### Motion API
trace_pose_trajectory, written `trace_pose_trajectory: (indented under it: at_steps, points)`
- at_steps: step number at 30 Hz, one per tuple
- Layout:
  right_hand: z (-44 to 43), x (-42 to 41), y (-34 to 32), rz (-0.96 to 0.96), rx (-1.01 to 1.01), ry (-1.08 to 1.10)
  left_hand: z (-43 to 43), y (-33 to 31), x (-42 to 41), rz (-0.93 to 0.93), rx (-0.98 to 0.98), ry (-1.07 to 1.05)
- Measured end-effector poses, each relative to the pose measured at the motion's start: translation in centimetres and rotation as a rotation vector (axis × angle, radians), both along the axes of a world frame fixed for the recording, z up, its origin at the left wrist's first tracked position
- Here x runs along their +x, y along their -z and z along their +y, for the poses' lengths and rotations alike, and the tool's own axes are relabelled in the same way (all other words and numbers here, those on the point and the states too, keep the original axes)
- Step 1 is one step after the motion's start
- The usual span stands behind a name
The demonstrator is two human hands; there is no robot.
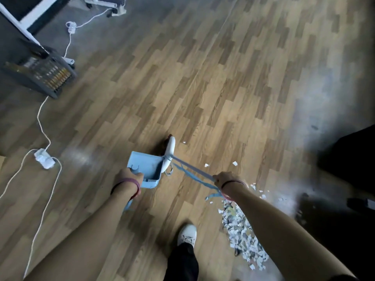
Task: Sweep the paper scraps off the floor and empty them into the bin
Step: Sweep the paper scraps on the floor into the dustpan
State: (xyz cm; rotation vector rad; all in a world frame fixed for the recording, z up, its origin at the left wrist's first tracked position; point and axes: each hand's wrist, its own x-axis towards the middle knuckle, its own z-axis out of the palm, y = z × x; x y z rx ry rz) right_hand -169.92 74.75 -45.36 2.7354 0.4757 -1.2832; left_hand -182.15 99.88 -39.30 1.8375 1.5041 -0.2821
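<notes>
My left hand (127, 178) grips the handle of a light blue dustpan (144, 166), held low over the wood floor in front of me. My right hand (224, 178) is closed on the blue handle of a broom (190, 166), whose white head (170, 154) sits just beyond the dustpan's far right corner. A thick pile of paper scraps (242, 238) lies on the floor under my right forearm, partly hidden by it. A few loose scraps (234, 163) are scattered farther out. A dark slotted bin (43, 75) lies at the far left.
A white cable with a power adapter (43, 159) runs across the floor on the left. White furniture legs (24, 21) stand at the top left. My white shoe (187, 234) is planted near the pile. Dark objects (349, 159) sit at the right edge.
</notes>
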Motion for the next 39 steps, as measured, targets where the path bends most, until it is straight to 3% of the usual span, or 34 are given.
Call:
trace_pose_trajectory:
  at_steps: [5, 12, 19, 28, 35, 39]
  points:
    - [-0.6, 2.5, 1.8, -0.021, -0.065, 0.047, 0.7, 1.4, 4.3, 0.042, -0.026, 0.148]
    - [-8.6, 0.9, -1.5, -0.06, -0.16, 0.223, -4.8, 2.9, 9.5, 0.065, -0.098, 0.375]
    - [-19.5, -5.3, -5.3, -0.039, -0.272, 0.543, -15.5, 2.5, 11.3, 0.113, -0.207, 0.721]
    - [-27.5, -16.3, -7.7, 0.005, -0.301, 0.899, -27.5, 2.5, 9.1, 0.158, -0.263, 1.082]
    - [-30.5, -19.6, -7.9, -0.024, -0.141, 1.172, -31.0, -2.5, 9.6, 0.044, -0.216, 0.913]
    - [-32.1, -18.5, -7.5, -0.063, -0.004, 1.293, -30.9, -3.4, 11.3, -0.022, -0.155, 0.938]
